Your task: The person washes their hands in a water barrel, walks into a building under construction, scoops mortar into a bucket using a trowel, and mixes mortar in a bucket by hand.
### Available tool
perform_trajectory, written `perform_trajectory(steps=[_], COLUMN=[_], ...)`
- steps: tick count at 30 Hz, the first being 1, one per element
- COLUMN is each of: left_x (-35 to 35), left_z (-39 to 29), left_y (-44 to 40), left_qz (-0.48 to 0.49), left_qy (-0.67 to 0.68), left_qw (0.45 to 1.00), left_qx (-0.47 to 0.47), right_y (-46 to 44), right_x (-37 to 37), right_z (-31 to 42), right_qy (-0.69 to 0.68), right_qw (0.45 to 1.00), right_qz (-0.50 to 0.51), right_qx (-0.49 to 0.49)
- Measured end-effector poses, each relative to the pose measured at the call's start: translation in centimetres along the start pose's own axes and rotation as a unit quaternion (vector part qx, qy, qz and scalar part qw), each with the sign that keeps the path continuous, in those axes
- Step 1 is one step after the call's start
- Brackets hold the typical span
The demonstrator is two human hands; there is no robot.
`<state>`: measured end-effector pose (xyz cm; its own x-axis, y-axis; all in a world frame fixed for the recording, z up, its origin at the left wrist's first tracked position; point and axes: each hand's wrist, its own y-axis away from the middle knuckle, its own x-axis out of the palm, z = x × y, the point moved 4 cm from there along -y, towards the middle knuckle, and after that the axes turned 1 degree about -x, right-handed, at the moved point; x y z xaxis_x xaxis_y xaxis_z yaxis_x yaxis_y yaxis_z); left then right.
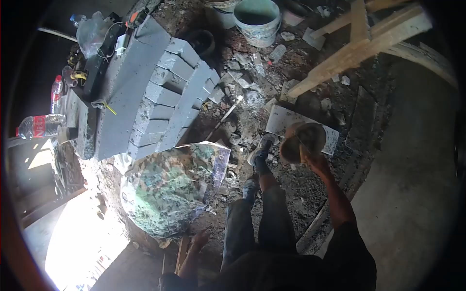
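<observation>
My right hand [318, 164] is closed at the near rim of a brown round bucket [290, 147], held over a white board [331, 140] on the dirt floor. The bucket's inside is dark, and I cannot make out its contents. Low in the view, my left hand [198, 240] hangs with its fingers partly stretched and nothing visible in them. It is beside a narrow wooden strip [182, 251] and just below a greenish, dirt-flecked plastic sack [162, 189].
Grey blocks [162, 92] are stacked at left, with bottles [41, 126] and tools beside them. A white bucket [257, 34] stands at the back. Timber beams [359, 53] slant across the upper right. Rubble [242, 80] and a thin stick [225, 115] lie on the floor.
</observation>
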<state>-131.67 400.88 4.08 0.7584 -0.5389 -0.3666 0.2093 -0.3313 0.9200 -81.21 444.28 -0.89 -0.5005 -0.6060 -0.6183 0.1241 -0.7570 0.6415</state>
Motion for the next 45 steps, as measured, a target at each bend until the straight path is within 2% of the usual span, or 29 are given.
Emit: perform_trajectory(steps=[1,2,3,5,7,8,9,10,12,15,17,20,21,22,23,24,26,27,31,33,34,35,37,38,40,41,43,44,45], left_x=[1.2,1.1,1.3,0.4,-1.8,-3.7,-4.9,-5.7,-6.7,-7.2,-7.6,-8.2,-8.6,-9.1,-9.6,-10.1,-11.6,-12.3,-16.0,-18.5,-21.3,-23.7,-27.2,-28.0,-29.7,-30.1,-29.1,-26.9,-25.7], left_z=[-1.1,-3.1,-6.1,-12.4,-17.4,-18.3,-19.3,-20.3,-21.1,-22.4,-23.4,-24.9,-25.5,-25.9,-26.5,-27.0,-28.1,-28.6,-31.1,-33.0,-35.9,-37.9,-41.6,-41.9,-41.9,-41.2,-38.1,-34.0,-31.1], left_y=[-1.6,-1.4,-2.0,-1.6,0.2,0.2,0.8,2.0,3.6,4.3,3.3,2.0,1.1,0.3,-0.6,-1.6,-3.5,-4.2,-8.3,-10.2,-9.6,-9.6,-9.6,-10.3,-12.0,-12.9,-16.0,-18.9,-21.0], left_qz=[0.015,-0.004,-0.025,-0.056,-0.107,-0.117,-0.1,-0.083,-0.092,-0.088,-0.081,-0.073,-0.07,-0.066,-0.064,-0.06,-0.055,-0.053,-0.048,-0.052,-0.079,-0.078,0.1,0.098,0.021,0.024,-0.009,-0.059,-0.11], left_qy=[0.059,0.073,0.074,0.068,0.151,0.15,0.24,0.331,0.34,0.346,0.347,0.344,0.341,0.338,0.336,0.335,0.332,0.335,0.373,0.489,0.597,0.599,0.726,0.73,0.613,0.616,0.536,0.471,0.403], left_qw=[0.996,0.995,0.991,0.987,0.981,0.979,0.966,0.939,0.936,0.934,0.934,0.936,0.937,0.939,0.939,0.94,0.941,0.939,0.919,0.863,0.794,0.793,0.661,0.658,0.778,0.776,0.838,0.874,0.901], left_qx=[0.069,0.066,0.108,0.132,-0.055,-0.071,-0.021,0.027,-0.004,-0.023,-0.018,-0.007,0.0,0.01,0.017,0.026,0.044,0.053,0.115,0.113,0.083,0.081,0.16,0.155,0.138,0.137,0.098,0.11,0.118], right_y=[-2.2,-4.6,-8.2,-13.0,-15.1,-16.3,-16.8,-16.3,-17.4,-16.1,-13.6,-11.5,-10.3,-8.7,-6.9,-5.9,-2.1,-0.6,2.7,3.3,3.3,3.3,3.0,2.6,1.4,0.6,-1.8,-3.7,-5.4], right_x=[1.8,2.8,1.8,2.1,-0.3,-1.2,-2.6,-3.2,-2.5,-0.6,-0.7,2.3,2.4,3.7,5.6,6.4,15.5,15.4,13.1,11.9,11.4,10.9,9.9,9.4,8.1,7.5,6.0,5.0,3.9], right_z=[-1.4,-1.8,-0.9,-1.7,0.6,0.8,2.8,3.4,3.6,1.2,2.3,0.4,1.6,1.9,1.4,1.8,-3.0,-2.4,-0.6,-0.1,0.3,0.6,1.7,2.5,4.2,5.2,7.5,9.0,10.5], right_qy=[0.001,0.038,0.069,0.15,0.118,0.097,0.123,0.132,0.14,0.142,0.209,0.204,0.097,0.111,0.086,-0.001,0.032,-0.015,-0.136,-0.188,-0.215,-0.242,-0.291,-0.312,-0.353,-0.378,-0.423,-0.261,-0.253], right_qw=[1.0,0.985,0.935,0.947,0.989,0.992,0.991,0.988,0.982,0.929,0.95,0.953,0.988,0.978,0.984,1.0,0.987,0.986,0.976,0.968,0.963,0.956,0.942,0.935,0.919,0.909,0.89,0.955,0.958], right_qz=[0.005,-0.11,-0.23,-0.178,-0.01,-0.044,0.0,0.013,0.038,-0.077,-0.134,-0.167,-0.091,-0.159,-0.146,0.003,0.111,0.152,0.162,0.15,0.143,0.138,0.129,0.125,0.12,0.117,0.117,0.126,0.125], right_qx=[-0.011,-0.131,-0.26,-0.22,-0.086,-0.07,-0.059,-0.083,-0.124,-0.334,-0.191,-0.151,-0.081,-0.074,-0.047,0.007,-0.113,-0.066,0.042,0.068,0.078,0.09,0.11,0.116,0.126,0.131,0.124,-0.057,-0.059])
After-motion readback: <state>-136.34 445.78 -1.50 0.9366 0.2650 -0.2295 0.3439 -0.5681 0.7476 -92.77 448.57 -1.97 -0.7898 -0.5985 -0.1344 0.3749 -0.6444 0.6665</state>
